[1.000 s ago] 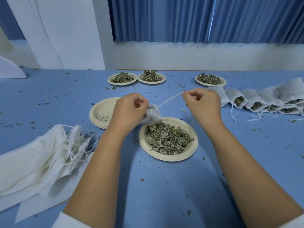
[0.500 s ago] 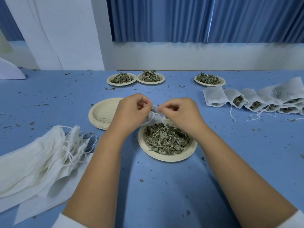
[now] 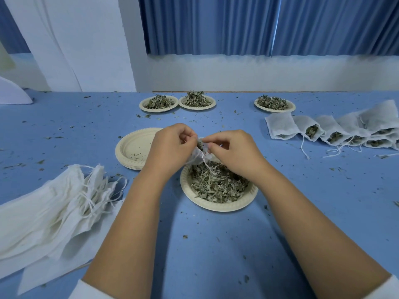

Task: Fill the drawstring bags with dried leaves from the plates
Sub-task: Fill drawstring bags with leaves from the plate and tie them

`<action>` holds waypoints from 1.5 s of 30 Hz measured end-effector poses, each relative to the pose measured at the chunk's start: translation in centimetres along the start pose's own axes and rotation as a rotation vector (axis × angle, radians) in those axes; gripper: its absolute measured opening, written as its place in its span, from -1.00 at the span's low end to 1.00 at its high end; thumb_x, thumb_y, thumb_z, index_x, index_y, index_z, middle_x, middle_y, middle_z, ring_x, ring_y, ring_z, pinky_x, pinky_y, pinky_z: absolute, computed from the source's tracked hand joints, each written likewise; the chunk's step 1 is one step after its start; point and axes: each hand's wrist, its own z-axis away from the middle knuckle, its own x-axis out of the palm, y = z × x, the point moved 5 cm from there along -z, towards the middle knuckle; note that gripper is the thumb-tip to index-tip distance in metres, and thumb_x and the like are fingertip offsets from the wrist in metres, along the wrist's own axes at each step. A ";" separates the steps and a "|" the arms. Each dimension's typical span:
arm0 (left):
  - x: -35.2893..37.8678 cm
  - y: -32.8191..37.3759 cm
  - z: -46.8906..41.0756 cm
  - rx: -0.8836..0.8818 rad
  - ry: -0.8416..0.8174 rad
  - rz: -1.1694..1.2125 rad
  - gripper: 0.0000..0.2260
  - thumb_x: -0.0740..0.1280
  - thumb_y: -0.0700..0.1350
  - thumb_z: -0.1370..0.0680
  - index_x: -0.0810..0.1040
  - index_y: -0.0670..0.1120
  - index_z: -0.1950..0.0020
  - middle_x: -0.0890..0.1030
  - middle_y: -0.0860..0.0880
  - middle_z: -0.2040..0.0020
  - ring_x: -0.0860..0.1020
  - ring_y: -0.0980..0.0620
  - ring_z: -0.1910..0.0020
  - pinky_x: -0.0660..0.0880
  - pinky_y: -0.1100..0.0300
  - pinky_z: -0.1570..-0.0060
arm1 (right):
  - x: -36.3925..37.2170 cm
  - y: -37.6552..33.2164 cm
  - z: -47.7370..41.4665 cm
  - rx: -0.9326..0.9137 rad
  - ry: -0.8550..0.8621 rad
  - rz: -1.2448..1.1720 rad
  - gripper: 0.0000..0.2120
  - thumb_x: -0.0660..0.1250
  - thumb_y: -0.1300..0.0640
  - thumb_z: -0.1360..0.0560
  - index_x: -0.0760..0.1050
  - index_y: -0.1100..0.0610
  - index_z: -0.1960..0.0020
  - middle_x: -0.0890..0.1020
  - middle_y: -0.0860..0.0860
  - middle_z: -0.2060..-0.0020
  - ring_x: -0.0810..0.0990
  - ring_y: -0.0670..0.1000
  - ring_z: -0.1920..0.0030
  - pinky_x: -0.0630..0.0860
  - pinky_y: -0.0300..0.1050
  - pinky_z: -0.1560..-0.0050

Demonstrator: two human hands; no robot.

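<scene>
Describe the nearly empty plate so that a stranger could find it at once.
Start at the blue table. Near its middle, just left of the left hand, lies a pale paper plate. Unlike the four other plates, it holds only crumbs, no heap of leaves.

Soft, even, bluish light fills the room, leaving only faint shadows on the table (image 3: 216, 255). The wide lens bends the edges; the far curtain (image 3: 216, 24) looks slightly soft.

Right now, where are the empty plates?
In the head view, the empty plates sit left of centre on the table, just up and left of the near leaf plate, beyond the bag pile.
</scene>
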 end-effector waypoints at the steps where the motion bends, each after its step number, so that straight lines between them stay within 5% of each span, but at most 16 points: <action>1: -0.1 -0.1 0.0 -0.010 0.010 -0.007 -0.88 0.37 -0.13 -0.55 0.57 0.03 0.18 0.57 0.13 0.30 0.56 0.16 0.29 0.46 0.32 0.24 | -0.3 0.1 0.0 0.015 -0.019 0.021 -0.82 0.36 0.21 -0.50 0.67 0.00 0.01 0.57 -0.22 0.34 0.48 -0.33 0.37 0.32 -0.46 0.30; 7: -1.7 -1.3 -0.4 -0.062 0.092 0.015 -0.86 0.31 -0.14 -0.59 0.54 0.03 0.16 0.57 0.13 0.22 0.61 -0.01 0.20 0.52 0.10 0.12 | -1.0 1.8 0.4 0.178 -0.337 0.220 -0.96 0.42 0.15 -0.45 0.60 0.03 0.12 0.63 -0.03 0.17 0.57 -0.04 0.17 0.51 -0.15 0.09; 11: -3.4 -1.9 -0.7 -0.039 0.173 0.057 -0.91 0.27 -0.16 -0.62 0.55 -0.05 0.04 0.55 0.14 0.16 0.60 -0.05 0.07 0.54 0.00 -0.04 | -0.9 2.0 0.3 0.165 -0.324 0.259 -0.94 0.38 0.15 -0.47 0.58 0.00 0.11 0.64 -0.02 0.12 0.58 -0.04 0.14 0.52 -0.15 0.09; 14: -3.6 -2.1 -0.7 -0.032 0.160 0.071 -0.91 0.27 -0.15 -0.62 0.56 -0.04 0.02 0.55 0.15 0.15 0.57 0.02 0.07 0.53 0.05 -0.03 | -0.8 2.3 0.0 0.130 -0.277 0.265 -0.91 0.38 0.13 -0.49 0.56 -0.06 0.08 0.61 -0.07 0.11 0.49 -0.18 0.23 0.40 -0.30 0.25; 18: -2.8 -1.9 -0.7 0.013 0.090 0.018 -0.88 0.29 -0.16 -0.61 0.53 0.03 0.09 0.55 0.13 0.17 0.50 0.22 0.19 0.44 0.27 0.13 | 0.2 2.5 0.3 0.157 -0.361 0.230 -0.71 0.50 -0.10 -0.39 0.59 -0.10 -0.09 0.56 -0.15 0.04 0.52 -0.15 0.09 0.40 -0.21 0.08; 23: -1.4 -1.5 -0.5 0.028 -0.046 -0.035 -0.80 0.33 -0.12 -0.59 0.49 0.15 0.17 0.55 0.15 0.20 0.50 0.30 0.26 0.41 0.40 0.22 | 1.8 2.3 0.7 0.089 -0.411 0.359 -0.71 0.51 -0.02 -0.42 0.62 -0.05 -0.13 0.57 -0.05 0.00 0.52 -0.07 0.03 0.43 -0.18 0.06; 27: -1.1 -1.8 -0.4 -0.041 -0.074 0.047 -0.86 0.35 -0.11 -0.58 0.52 0.12 0.11 0.57 0.08 0.19 0.60 0.04 0.19 0.58 0.07 0.06 | 2.1 2.2 0.5 0.060 -0.403 0.376 -0.80 0.49 0.08 -0.45 0.66 0.01 -0.07 0.57 -0.06 0.13 0.51 -0.08 0.11 0.44 -0.19 0.09; 31: -1.2 -1.6 -0.4 -0.019 -0.048 0.018 -0.83 0.36 -0.11 -0.57 0.54 0.12 0.18 0.58 0.12 0.21 0.56 0.19 0.28 0.54 0.23 0.15 | 1.5 2.2 0.3 0.056 -0.331 0.332 -0.83 0.51 0.07 -0.42 0.68 0.04 -0.01 0.46 -0.21 0.33 0.44 -0.19 0.31 0.29 -0.32 0.33; 34: -1.3 -1.2 -0.4 0.000 -0.012 0.011 -0.82 0.36 -0.12 -0.57 0.54 0.13 0.18 0.57 0.14 0.24 0.53 0.29 0.33 0.46 0.44 0.29 | -0.1 2.2 -0.2 0.088 -0.207 0.245 -0.83 0.53 0.03 -0.40 0.67 0.02 0.03 0.50 -0.22 0.31 0.47 -0.16 0.25 0.34 -0.27 0.26; 38: -1.2 -1.1 -0.3 -0.040 0.022 0.061 -0.94 0.38 -0.12 -0.56 0.56 0.05 0.04 0.60 0.09 0.28 0.60 0.14 0.29 0.51 0.31 0.21 | -1.8 1.9 -0.5 0.097 -0.078 0.119 -0.88 0.54 0.06 -0.39 0.66 0.02 0.10 0.55 -0.18 0.33 0.48 -0.18 0.29 0.36 -0.32 0.26; 41: -1.0 -1.1 -0.3 -0.057 0.007 -0.003 -0.93 0.40 -0.11 -0.54 0.58 0.02 0.14 0.61 0.11 0.27 0.61 0.15 0.27 0.48 0.35 0.24 | -2.6 1.6 -0.5 0.130 -0.002 -0.022 -0.87 0.55 0.10 -0.38 0.67 0.07 0.10 0.61 -0.12 0.31 0.53 -0.14 0.28 0.42 -0.36 0.25; 45: -0.7 -0.7 -0.1 -0.067 0.028 -0.002 -0.91 0.39 -0.14 -0.52 0.63 -0.05 0.18 0.63 0.08 0.28 0.63 0.08 0.26 0.56 0.20 0.18 | -2.9 0.8 -0.2 0.141 0.061 -0.217 -0.83 0.54 0.16 -0.39 0.67 0.14 0.04 0.70 0.03 0.19 0.66 0.03 0.14 0.59 -0.12 -0.01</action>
